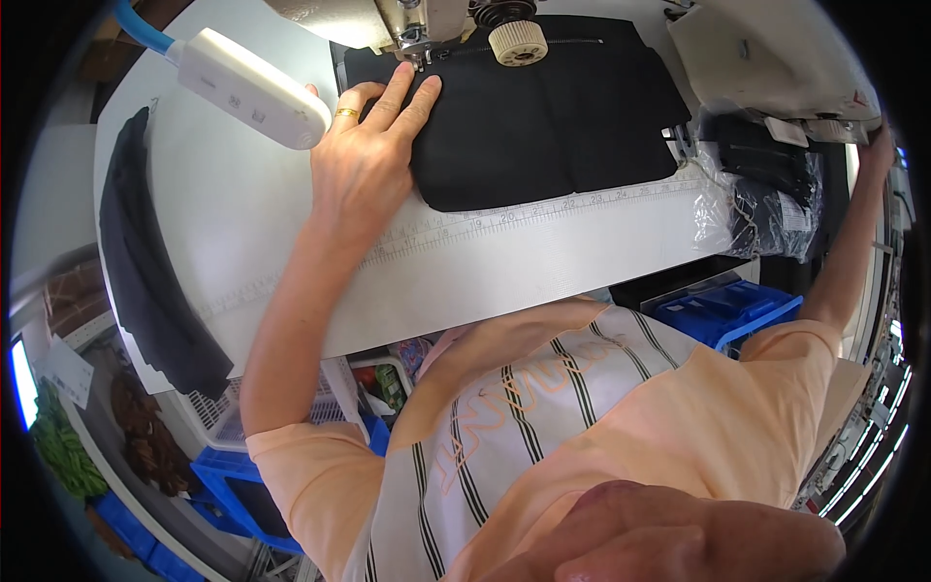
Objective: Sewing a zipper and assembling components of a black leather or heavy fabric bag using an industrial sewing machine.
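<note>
My left hand (367,160) lies with fingers stretched out on the left end of a black fabric panel (543,126). Its fingertips are right at the presser foot (417,60) of a sewing machine (339,19); a gold ring is on one finger. The panel lies flat under the machine head, with a zipper (572,42) running along its far part. Far to the right, my right arm reaches up to the end of the machine body (776,58). Only a little of my right hand (881,147) shows there, its fingers hidden behind the machine.
A white lamp-like device (254,89) on a blue cable hangs beside my left hand. Dark cloth (145,252) drapes over the table's left edge. A printed ruler (504,218) crosses the white table (436,281). Plastic-wrapped dark items (766,194) lie right; blue crates (727,310) stand below.
</note>
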A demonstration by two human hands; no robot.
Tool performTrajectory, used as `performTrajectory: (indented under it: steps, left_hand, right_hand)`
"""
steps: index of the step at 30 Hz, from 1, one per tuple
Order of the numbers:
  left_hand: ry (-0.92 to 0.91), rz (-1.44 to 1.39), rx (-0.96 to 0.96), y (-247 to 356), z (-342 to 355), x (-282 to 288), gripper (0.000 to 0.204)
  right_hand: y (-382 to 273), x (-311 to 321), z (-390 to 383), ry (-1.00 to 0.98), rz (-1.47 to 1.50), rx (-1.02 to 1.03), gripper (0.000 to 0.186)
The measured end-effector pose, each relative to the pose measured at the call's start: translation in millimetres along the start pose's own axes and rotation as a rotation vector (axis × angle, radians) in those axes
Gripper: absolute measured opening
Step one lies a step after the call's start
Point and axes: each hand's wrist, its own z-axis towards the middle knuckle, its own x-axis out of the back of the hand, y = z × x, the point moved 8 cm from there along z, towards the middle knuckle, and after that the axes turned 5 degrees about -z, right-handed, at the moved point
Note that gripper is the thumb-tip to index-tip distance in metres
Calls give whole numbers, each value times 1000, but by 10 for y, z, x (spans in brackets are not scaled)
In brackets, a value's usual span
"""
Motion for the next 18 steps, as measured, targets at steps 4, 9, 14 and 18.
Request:
performTrajectory:
  steps: [4, 9, 14, 18]
  left_hand:
    - [123, -178, -93, -64, -49, -177, 53]
    - [141, -177, -90, -153, -155, -185, 52]
    - [191, -210, -100, -113, -132, -117, 56]
    - [178, -201, -107, -128, -126, -140, 57]
  right_hand:
    - [-450, 1307, 117, 188, 21, -87, 55]
    - [-1211, 1044, 541, 51, -359, 74, 63]
    - [-990, 930, -9, 131, -216, 204, 61]
    - [-1057, 970, 314, 141, -171, -88, 48]
